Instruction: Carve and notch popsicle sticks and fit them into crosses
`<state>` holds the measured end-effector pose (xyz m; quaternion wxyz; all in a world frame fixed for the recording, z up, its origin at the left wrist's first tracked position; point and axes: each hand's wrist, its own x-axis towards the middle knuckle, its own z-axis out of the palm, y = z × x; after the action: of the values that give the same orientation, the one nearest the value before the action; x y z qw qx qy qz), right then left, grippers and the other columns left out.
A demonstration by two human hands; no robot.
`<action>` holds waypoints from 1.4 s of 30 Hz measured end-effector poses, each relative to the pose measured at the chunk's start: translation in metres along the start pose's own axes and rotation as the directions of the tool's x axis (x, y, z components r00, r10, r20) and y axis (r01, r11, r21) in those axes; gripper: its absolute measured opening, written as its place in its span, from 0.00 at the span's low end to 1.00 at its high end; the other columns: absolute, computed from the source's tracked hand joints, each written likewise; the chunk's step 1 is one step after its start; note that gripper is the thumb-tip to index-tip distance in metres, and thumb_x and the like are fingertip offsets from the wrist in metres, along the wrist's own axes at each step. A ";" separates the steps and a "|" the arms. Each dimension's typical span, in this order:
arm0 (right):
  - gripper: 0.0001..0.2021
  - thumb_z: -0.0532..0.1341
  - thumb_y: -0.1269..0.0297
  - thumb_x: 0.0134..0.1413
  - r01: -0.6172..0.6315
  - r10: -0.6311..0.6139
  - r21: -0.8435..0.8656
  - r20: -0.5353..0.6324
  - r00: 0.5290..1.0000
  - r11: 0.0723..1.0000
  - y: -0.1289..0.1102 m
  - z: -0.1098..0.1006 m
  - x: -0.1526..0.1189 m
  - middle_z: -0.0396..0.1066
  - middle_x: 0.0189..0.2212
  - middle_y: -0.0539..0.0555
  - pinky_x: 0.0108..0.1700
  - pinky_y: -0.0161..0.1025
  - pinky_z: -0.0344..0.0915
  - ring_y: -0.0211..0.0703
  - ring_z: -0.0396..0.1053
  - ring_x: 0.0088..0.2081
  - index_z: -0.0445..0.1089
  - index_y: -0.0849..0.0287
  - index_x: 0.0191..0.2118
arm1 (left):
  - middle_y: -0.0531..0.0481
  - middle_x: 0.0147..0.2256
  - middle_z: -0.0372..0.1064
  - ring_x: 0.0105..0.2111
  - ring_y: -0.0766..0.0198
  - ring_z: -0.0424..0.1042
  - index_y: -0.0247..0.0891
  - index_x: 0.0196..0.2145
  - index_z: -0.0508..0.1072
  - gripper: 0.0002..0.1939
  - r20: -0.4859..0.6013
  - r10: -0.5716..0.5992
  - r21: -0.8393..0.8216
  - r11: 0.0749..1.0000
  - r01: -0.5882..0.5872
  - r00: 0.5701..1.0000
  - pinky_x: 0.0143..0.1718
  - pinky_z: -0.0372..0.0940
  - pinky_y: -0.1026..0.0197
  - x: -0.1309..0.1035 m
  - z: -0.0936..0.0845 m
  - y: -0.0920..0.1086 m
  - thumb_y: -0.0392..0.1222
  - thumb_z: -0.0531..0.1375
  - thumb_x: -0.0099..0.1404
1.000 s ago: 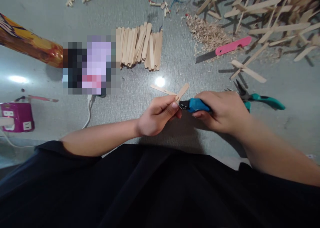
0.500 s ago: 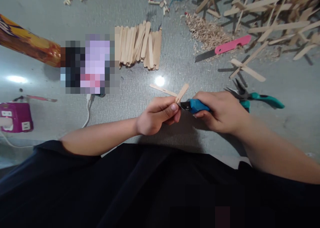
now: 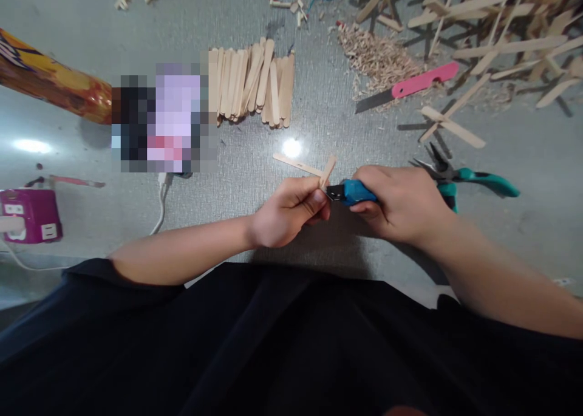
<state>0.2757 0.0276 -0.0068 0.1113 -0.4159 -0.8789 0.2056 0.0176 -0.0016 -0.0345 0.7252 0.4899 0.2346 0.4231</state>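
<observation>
Near the middle of the head view, my left hand (image 3: 291,212) pinches two crossed wooden craft sticks (image 3: 328,169) between thumb and fingers. One stick points up and right; the other runs off to the left. My right hand (image 3: 396,200) is wrapped round a blue utility knife (image 3: 359,192). Its blade touches or nearly touches the wood by my left thumb; the exact contact is hidden. Just beyond my right hand lie teal-handled pliers (image 3: 483,180) with their jaws apart.
A row of craft sticks (image 3: 248,82) lies ahead, with wood shavings (image 3: 380,54) and a pink-handled saw (image 3: 423,81) to its right. Crossed-stick pieces (image 3: 510,33) pile up at far right. A blurred phone-like object (image 3: 173,112), an orange packet (image 3: 59,79) and a purple power socket (image 3: 30,215) are left.
The upper craft stick has turned in my left fingers and shows less of its face. My right hand with the utility knife has shifted slightly left.
</observation>
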 end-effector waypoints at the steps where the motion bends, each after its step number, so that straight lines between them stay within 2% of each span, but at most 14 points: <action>1: 0.41 0.39 0.23 0.79 -0.002 0.001 -0.014 -0.016 1.000 1.000 -0.001 0.001 0.000 0.76 0.28 0.57 0.29 0.47 0.49 0.50 0.68 0.25 0.74 0.51 0.39 | 0.56 0.25 0.63 0.21 0.75 0.60 0.36 0.34 0.74 0.24 -0.012 -0.005 0.023 1.000 0.005 1.000 0.21 0.57 0.71 0.000 0.000 0.000 0.55 0.64 0.85; 4: 0.40 0.41 0.24 0.79 -0.015 0.009 -0.081 -0.083 0.997 0.997 -0.003 0.001 0.000 0.79 0.31 0.59 0.30 0.47 0.51 0.51 0.70 0.27 0.76 0.52 0.40 | 0.56 0.25 0.63 0.21 0.75 0.60 0.36 0.33 0.75 0.25 -0.048 0.000 0.048 0.999 0.003 0.999 0.22 0.58 0.70 0.001 -0.001 0.001 0.57 0.65 0.84; 9: 0.37 0.48 0.26 0.81 -0.038 0.002 -0.174 -0.203 0.979 0.984 -0.005 -0.002 0.002 0.80 0.32 0.59 0.33 0.48 0.55 0.52 0.74 0.31 0.80 0.53 0.42 | 0.59 0.23 0.59 0.19 0.76 0.56 0.36 0.34 0.75 0.24 -0.061 0.030 -0.037 0.999 -0.032 0.998 0.21 0.55 0.71 0.006 -0.001 0.001 0.56 0.66 0.83; 14: 0.35 0.52 0.30 0.82 0.037 -0.078 -0.170 -0.238 0.968 0.985 0.000 -0.003 0.003 0.80 0.31 0.58 0.34 0.47 0.56 0.50 0.74 0.30 0.81 0.56 0.44 | 0.61 0.21 0.56 0.18 0.75 0.53 0.37 0.34 0.74 0.25 -0.099 -0.041 -0.076 0.997 0.033 0.994 0.20 0.52 0.69 0.007 0.002 0.004 0.60 0.67 0.82; 16: 0.36 0.50 0.29 0.82 0.057 -0.084 -0.131 -0.206 0.975 0.990 0.002 -0.004 0.003 0.80 0.31 0.57 0.33 0.46 0.56 0.49 0.74 0.29 0.81 0.56 0.44 | 0.61 0.21 0.55 0.18 0.75 0.52 0.37 0.34 0.74 0.26 -0.094 -0.034 -0.092 0.995 0.026 0.995 0.20 0.51 0.69 0.008 0.002 0.005 0.61 0.66 0.82; 20: 0.39 0.46 0.25 0.80 -0.008 0.004 -0.035 -0.109 0.994 0.999 0.005 -0.007 0.002 0.80 0.30 0.57 0.32 0.48 0.59 0.52 0.76 0.29 0.80 0.53 0.44 | 0.60 0.23 0.57 0.19 0.76 0.54 0.37 0.34 0.73 0.26 -0.078 0.012 -0.069 0.997 -0.017 0.997 0.21 0.53 0.69 0.009 0.000 0.004 0.61 0.66 0.82; 24: 0.39 0.45 0.24 0.80 -0.014 0.017 0.036 -0.070 0.997 0.999 0.005 -0.010 0.001 0.78 0.28 0.56 0.31 0.48 0.59 0.52 0.75 0.27 0.77 0.52 0.41 | 0.60 0.24 0.58 0.20 0.76 0.55 0.37 0.35 0.74 0.24 -0.053 0.071 -0.055 0.996 -0.074 0.996 0.22 0.55 0.70 0.008 -0.001 0.002 0.57 0.65 0.84; 33: 0.40 0.43 0.21 0.78 -0.047 0.046 0.070 0.014 0.999 0.996 0.002 -0.014 0.003 0.78 0.28 0.55 0.30 0.48 0.56 0.50 0.73 0.26 0.75 0.50 0.39 | 0.58 0.25 0.60 0.21 0.76 0.57 0.36 0.37 0.78 0.19 -0.028 0.188 0.021 0.982 -0.187 0.982 0.22 0.54 0.72 0.005 -0.003 -0.002 0.47 0.60 0.87; 38: 0.40 0.43 0.20 0.77 -0.053 0.046 0.107 0.070 0.996 0.993 0.002 -0.021 0.004 0.75 0.26 0.53 0.30 0.47 0.56 0.47 0.69 0.24 0.72 0.50 0.38 | 0.57 0.24 0.61 0.20 0.75 0.58 0.36 0.36 0.77 0.20 -0.020 0.203 0.116 0.973 -0.199 0.979 0.22 0.54 0.70 0.005 -0.004 0.001 0.48 0.61 0.87; 42: 0.37 0.45 0.23 0.80 -0.004 -0.014 0.176 0.100 0.995 0.984 0.004 -0.022 0.005 0.72 0.24 0.51 0.29 0.46 0.55 0.45 0.67 0.23 0.68 0.51 0.38 | 0.56 0.25 0.64 0.21 0.74 0.59 0.37 0.33 0.75 0.24 -0.015 0.129 0.132 0.983 -0.126 0.991 0.23 0.56 0.68 0.004 -0.003 0.004 0.53 0.62 0.86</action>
<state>0.2831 0.0396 0.0116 0.1034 -0.3913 -0.8629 0.3027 0.0159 0.0039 -0.0320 0.6601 0.5453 0.2385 0.4583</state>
